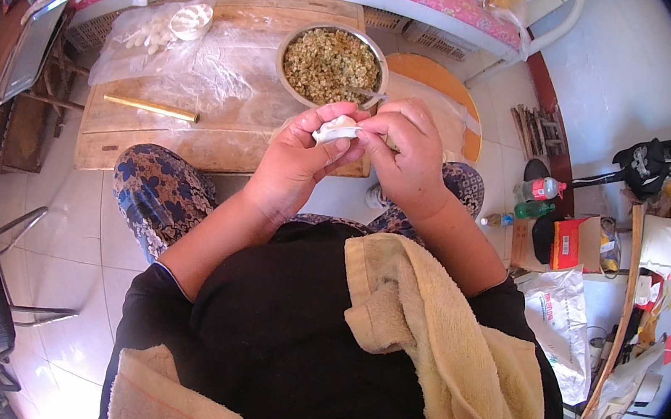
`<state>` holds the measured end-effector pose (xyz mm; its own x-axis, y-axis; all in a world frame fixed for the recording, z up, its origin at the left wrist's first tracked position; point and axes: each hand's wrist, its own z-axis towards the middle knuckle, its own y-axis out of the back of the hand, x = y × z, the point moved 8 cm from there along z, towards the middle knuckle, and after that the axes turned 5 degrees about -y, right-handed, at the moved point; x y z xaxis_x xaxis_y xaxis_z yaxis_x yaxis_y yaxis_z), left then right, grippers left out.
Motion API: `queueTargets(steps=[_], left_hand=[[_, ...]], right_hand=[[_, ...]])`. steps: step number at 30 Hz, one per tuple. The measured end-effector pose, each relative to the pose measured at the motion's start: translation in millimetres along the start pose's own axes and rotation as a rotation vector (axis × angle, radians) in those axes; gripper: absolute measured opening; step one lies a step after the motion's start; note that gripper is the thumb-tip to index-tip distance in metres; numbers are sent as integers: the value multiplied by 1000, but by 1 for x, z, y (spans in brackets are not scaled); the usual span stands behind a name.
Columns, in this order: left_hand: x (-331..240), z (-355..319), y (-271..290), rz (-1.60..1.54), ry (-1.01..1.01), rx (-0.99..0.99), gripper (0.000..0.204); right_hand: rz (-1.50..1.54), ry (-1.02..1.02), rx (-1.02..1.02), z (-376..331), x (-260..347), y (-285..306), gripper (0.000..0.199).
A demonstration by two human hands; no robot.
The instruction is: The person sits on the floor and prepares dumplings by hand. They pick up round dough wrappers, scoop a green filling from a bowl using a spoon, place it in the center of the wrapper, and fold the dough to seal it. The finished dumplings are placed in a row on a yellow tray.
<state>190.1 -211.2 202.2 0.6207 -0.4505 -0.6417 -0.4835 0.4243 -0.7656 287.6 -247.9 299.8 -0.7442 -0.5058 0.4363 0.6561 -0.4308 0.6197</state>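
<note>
A small white dumpling (334,130) is cradled in the fingers of my left hand (298,155), just in front of the table's near edge. My right hand (407,151) pinches the right-hand edge of its dough between thumb and fingers. Beyond my hands stands a steel bowl (279,75) full of chopped greenish-brown filling (330,60), with a utensil's handle (366,92) resting at its right side. A wooden rolling pin (151,108) lies on the floured wooden table (119,149) to the left. How far the dumpling's seam is closed is hidden by my fingers.
At the table's far left, pale dough pieces (148,38) lie on a plastic sheet beside a small white bowl (192,21). A round orange-edged board (471,113) adjoins the right side. Bottles (543,189) and a box (577,244) stand on the floor at right.
</note>
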Motion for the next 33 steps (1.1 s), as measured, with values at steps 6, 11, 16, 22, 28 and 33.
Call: queueTargets(steps=[6, 11, 16, 22, 28, 33], left_hand=[[0, -2, -1, -9, 31, -7, 36], [4, -4, -6, -4, 66, 22, 39], [2, -2, -8, 111, 49, 23, 39], [-14, 0, -8, 551, -217, 79, 46], [-15, 0, -16, 363, -106, 77, 57], [-12, 1, -12, 410, -92, 122, 58]], right_hand=[[40, 23, 41, 2, -1, 0, 12], [22, 109, 65, 4, 3, 0, 13], [20, 102, 84, 3, 4, 1, 13], [28, 130, 64, 4, 9, -2, 13], [48, 138, 120, 5, 11, -1, 17], [12, 149, 121, 7, 14, 1, 18]])
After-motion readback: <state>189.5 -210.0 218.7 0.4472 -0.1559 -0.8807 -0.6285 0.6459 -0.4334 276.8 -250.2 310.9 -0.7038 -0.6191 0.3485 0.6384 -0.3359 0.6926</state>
